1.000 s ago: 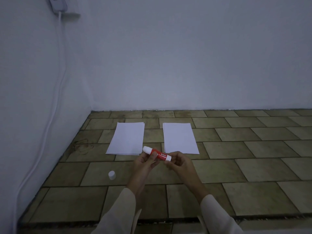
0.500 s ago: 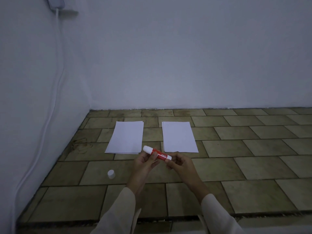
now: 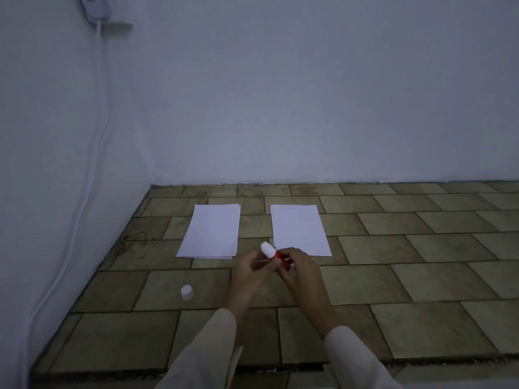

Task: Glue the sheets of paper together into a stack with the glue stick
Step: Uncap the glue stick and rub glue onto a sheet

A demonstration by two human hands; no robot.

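Both hands close around an uncapped red glue stick [image 3: 273, 255], the right hand [image 3: 299, 269] gripping its barrel, the left hand [image 3: 251, 269] pinching beside it, above two paper stacks [image 3: 210, 231] [image 3: 299, 230]; its cap [image 3: 186, 292] stands on the tiled floor [image 3: 421, 276].

Glue stick [image 3: 276, 256]: red body, white tip. Cap [image 3: 186, 292] on floor [image 3: 421, 276]: white. Two paper piles [image 3: 211, 231] [image 3: 300, 230]: plain white. Floor: olive-tan tiles, staggered brick pattern, dark grout lines. Walls [image 3: 309, 94]: pale bluish-white. Cable [image 3: 92, 153]: white. Sleeves [image 3: 202, 357]: cream.
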